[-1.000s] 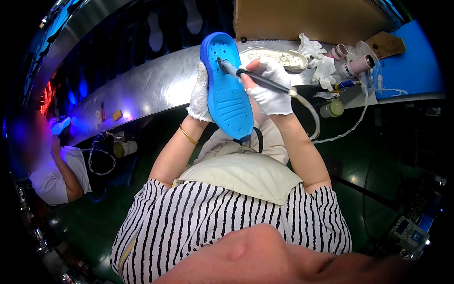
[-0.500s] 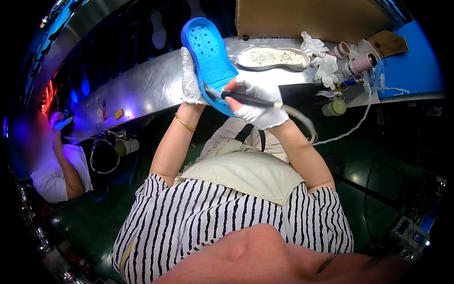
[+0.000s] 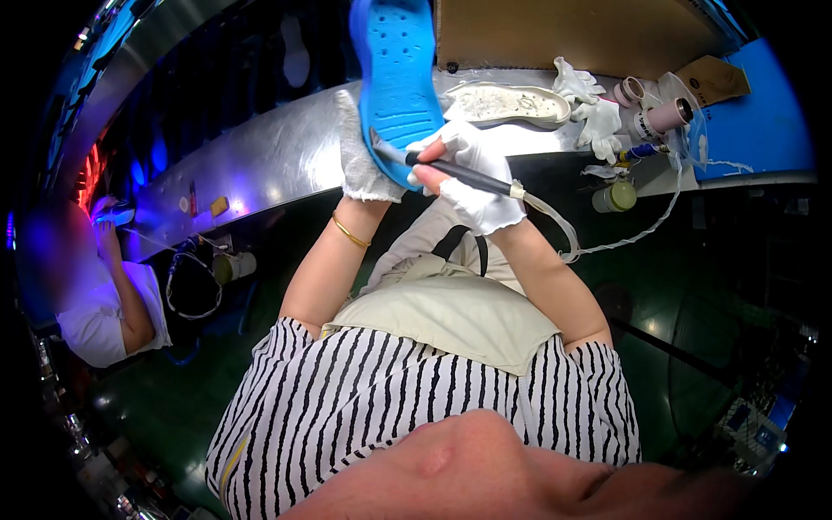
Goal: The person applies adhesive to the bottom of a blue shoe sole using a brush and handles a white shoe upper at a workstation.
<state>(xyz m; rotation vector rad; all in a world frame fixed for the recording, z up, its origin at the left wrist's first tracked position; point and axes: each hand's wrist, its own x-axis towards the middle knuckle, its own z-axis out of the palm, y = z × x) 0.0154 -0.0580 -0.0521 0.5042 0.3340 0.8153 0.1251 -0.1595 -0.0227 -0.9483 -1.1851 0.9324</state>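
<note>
My left hand (image 3: pixel 364 160), in a greyish-white glove, grips a blue shoe sole (image 3: pixel 401 87) from its left side. The sole is held up over the workbench, its hole-dotted end away from me and partly cut off by the upper picture edge. My right hand (image 3: pixel 472 178), in a white glove with bare fingertips, is closed around the black handle of a brush (image 3: pixel 459 176). A pale hose runs from the handle's rear end. The brush's tip touches or nearly touches the sole's left rim near the close end. My left fingers are mostly hidden by the glove and sole.
On the metal workbench (image 3: pixel 295 152) lies a white sole (image 3: pixel 507 104), beside white gloves (image 3: pixel 598 126). A pink bottle (image 3: pixel 667 115), a jar (image 3: pixel 617 197) and a cardboard box (image 3: pixel 572 39) stand to the right. At far left sits another person (image 3: pixel 113 303).
The blue sole has moved away from me and turned more upright in the picture, with my left hand following slightly right. The brush tip has shifted up along the left rim.
</note>
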